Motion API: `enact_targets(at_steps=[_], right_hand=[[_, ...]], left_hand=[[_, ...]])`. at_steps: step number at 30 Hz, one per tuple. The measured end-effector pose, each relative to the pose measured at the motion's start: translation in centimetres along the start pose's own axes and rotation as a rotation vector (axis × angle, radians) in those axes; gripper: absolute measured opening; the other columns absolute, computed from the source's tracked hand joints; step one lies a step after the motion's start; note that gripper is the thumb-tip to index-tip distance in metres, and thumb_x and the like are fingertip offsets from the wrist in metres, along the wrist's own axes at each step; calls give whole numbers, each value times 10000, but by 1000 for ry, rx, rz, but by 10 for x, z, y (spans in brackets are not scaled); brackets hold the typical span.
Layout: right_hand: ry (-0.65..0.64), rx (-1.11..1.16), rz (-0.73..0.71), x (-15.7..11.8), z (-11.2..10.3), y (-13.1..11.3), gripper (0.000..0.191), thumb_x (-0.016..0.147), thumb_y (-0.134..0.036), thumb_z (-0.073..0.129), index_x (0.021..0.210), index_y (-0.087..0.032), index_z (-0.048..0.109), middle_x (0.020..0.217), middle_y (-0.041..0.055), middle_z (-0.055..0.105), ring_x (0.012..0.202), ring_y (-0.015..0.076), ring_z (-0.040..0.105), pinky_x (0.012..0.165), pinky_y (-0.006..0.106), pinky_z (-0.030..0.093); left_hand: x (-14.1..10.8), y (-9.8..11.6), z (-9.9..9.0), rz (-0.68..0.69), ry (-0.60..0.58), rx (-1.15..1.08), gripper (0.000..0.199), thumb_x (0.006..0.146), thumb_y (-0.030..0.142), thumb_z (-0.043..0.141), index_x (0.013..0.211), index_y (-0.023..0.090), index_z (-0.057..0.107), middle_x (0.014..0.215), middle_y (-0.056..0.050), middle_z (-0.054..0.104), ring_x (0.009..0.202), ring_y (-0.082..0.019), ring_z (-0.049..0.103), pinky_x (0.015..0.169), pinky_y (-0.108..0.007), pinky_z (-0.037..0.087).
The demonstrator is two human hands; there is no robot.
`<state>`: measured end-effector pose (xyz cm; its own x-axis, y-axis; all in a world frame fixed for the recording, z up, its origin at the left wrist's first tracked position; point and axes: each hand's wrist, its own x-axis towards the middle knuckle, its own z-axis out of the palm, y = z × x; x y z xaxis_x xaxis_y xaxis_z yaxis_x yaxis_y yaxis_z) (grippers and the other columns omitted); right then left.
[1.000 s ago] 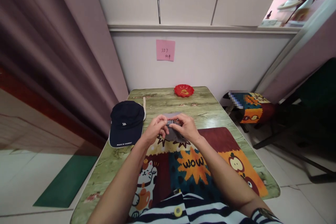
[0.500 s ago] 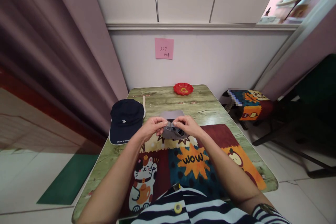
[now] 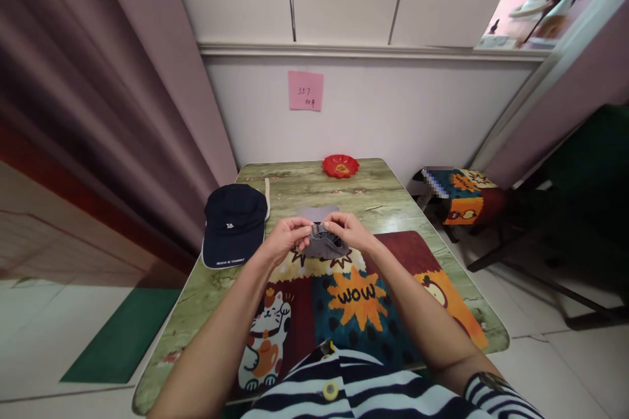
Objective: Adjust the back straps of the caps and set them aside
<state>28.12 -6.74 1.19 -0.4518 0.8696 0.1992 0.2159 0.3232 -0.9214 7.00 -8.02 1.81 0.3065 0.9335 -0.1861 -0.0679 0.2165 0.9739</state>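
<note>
A grey cap (image 3: 322, 247) sits over the far edge of the patterned mat (image 3: 361, 334), its back strap towards me and its brim pointing away. My left hand (image 3: 289, 237) pinches the strap at its left side, by what looks like a small buckle. On the strap's right side, the fingertips of my right hand (image 3: 348, 229) are closed in a pinch. Left of my hands lies a navy cap (image 3: 236, 216) with white lettering and a pale strap; neither hand touches it.
A red scalloped dish (image 3: 341, 166) stands at the table's far edge. The green marbled table (image 3: 393, 206) meets a white wall with a pink note (image 3: 305, 90). To the right is a low stool (image 3: 462, 200) with a patterned cover; a purple curtain (image 3: 162, 65) hangs left.
My right hand has shifted slightly along the strap, and the cap's back opening shows a little more. The whole view has drifted slightly; the navy cap and dish stay in place.
</note>
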Motion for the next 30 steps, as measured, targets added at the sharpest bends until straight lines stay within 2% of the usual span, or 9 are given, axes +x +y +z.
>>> enact_targets(at_steps=[3, 6, 10, 14, 19, 24, 27, 28, 30], right_hand=[[63, -144, -127, -4, 7, -3, 360, 800, -426, 727, 1088, -213, 696, 834, -3, 652, 733, 137, 547, 696, 249, 412], [168, -265, -221, -7, 16, 2, 320, 788, -408, 764, 1055, -234, 740, 828, 18, 680, 775, 158, 601, 729, 263, 430], [211, -347, -264, -7, 23, 10, 270, 812, -404, 747, 1013, -224, 759, 844, 51, 717, 778, 175, 644, 720, 270, 449], [211, -367, -236, -10, 21, 8, 252, 814, -393, 747, 1012, -237, 758, 872, 54, 743, 797, 187, 669, 743, 279, 470], [172, -337, -199, -14, 16, 3, 222, 820, -359, 737, 1013, -252, 762, 967, 63, 763, 864, 206, 691, 825, 311, 492], [152, -312, -210, -15, 18, 6, 217, 825, -352, 724, 1006, -240, 762, 983, 66, 762, 874, 206, 690, 824, 312, 485], [166, -288, -185, -16, 19, 8, 225, 820, -361, 723, 995, -226, 762, 959, 66, 756, 855, 198, 676, 801, 301, 472], [159, -266, -162, -16, 18, 8, 266, 805, -366, 733, 1029, -224, 752, 942, 58, 752, 835, 190, 669, 786, 294, 469], [113, -207, -104, -19, 12, 11, 470, 752, -376, 775, 1187, -221, 685, 882, 30, 737, 776, 169, 649, 745, 278, 462]], left_hand=[[-1, -1, 4, 4, -17, -9, 423, 611, 391, 847, 870, 110, 665, 527, 8, 623, 405, -67, 495, 423, -178, 388], [-3, -4, 8, 24, 10, -31, 411, 613, 368, 854, 857, 145, 610, 510, 42, 597, 400, -68, 491, 396, -163, 375], [-6, -7, 11, 55, 50, -34, 399, 641, 365, 840, 802, 175, 529, 512, 52, 598, 389, -68, 492, 390, -157, 384], [-8, -9, 12, 76, 54, -12, 369, 671, 382, 820, 776, 166, 540, 522, 33, 616, 394, -73, 512, 403, -164, 400], [-10, -9, 13, 20, 9, -35, 374, 643, 384, 839, 698, 139, 561, 608, -20, 668, 512, -100, 613, 540, -204, 494], [-12, -10, 13, 8, -13, -30, 373, 638, 374, 843, 695, 138, 560, 614, -23, 667, 525, -99, 612, 565, -210, 492], [-13, -11, 13, 35, 11, -1, 365, 655, 371, 830, 705, 141, 550, 591, -8, 646, 494, -85, 580, 528, -193, 461], [-13, -11, 13, 48, 18, 10, 362, 661, 369, 825, 718, 144, 546, 579, 0, 636, 476, -79, 562, 506, -185, 443], [-13, -11, 12, 66, 19, 22, 361, 662, 358, 821, 801, 151, 560, 568, 21, 622, 445, -74, 532, 467, -177, 408]])
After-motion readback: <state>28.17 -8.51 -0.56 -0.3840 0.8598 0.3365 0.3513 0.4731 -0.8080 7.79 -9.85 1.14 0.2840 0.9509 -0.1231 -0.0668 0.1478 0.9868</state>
